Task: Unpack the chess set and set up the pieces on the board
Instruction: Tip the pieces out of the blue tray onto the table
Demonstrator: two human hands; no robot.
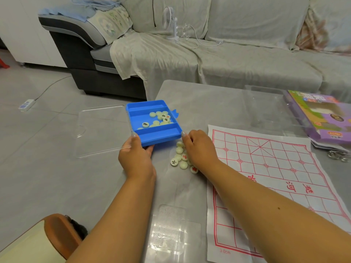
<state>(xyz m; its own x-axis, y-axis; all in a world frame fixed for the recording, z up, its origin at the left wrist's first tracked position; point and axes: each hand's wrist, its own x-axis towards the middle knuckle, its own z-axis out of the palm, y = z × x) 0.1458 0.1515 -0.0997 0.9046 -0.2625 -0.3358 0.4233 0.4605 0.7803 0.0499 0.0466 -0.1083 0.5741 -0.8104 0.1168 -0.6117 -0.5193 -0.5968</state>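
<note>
A blue plastic tray (161, 136) with three compartments is tilted up at the table's left edge, its clear lid (102, 130) hanging open to the left. Several cream round chess pieces (159, 119) lie in its middle compartment. My left hand (136, 156) grips the tray's near left corner. My right hand (199, 147) has curled fingers touching the tray's near right corner, above a small pile of pieces (180, 160) on the table. The white paper board (269, 168) with red lines lies flat to the right.
A purple game box (322, 118) and a clear plastic cover (266, 103) sit at the far right of the grey table (199, 103). Another clear plastic piece (174, 228) lies near me. A covered sofa with a small fan stands behind.
</note>
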